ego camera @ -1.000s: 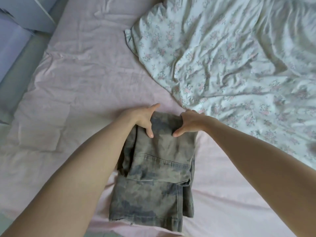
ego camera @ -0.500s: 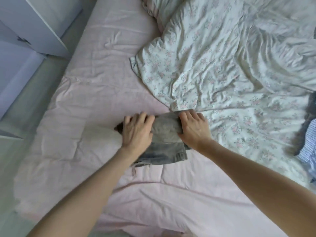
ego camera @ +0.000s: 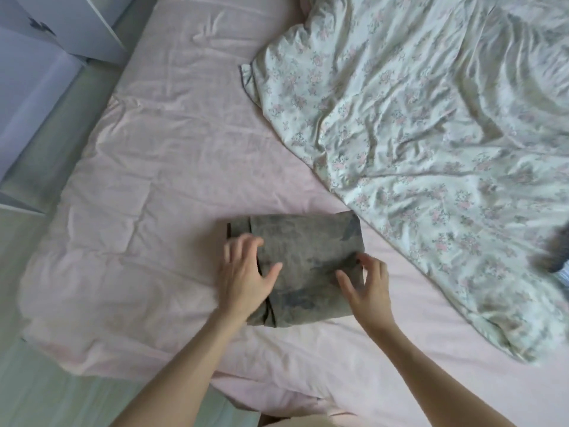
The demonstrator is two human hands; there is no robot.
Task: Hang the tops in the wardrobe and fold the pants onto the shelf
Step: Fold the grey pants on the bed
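Folded pants (ego camera: 308, 266) on pink sheet (ego camera: 154, 211); left hand (ego camera: 246, 278) and right hand (ego camera: 369, 288) grips apart, seemingly resting at its side edges.

From where I stand there is no lettering, label, brand mark or number to be read on anything in sight, neither cloth nor furniture

The folded pants (ego camera: 303, 269) are showing an olive-grey camouflage print. The bed sheet (ego camera: 160, 167) is looking pale pink, while the duvet (ego camera: 415, 134) is wearing small pink flowers on white.
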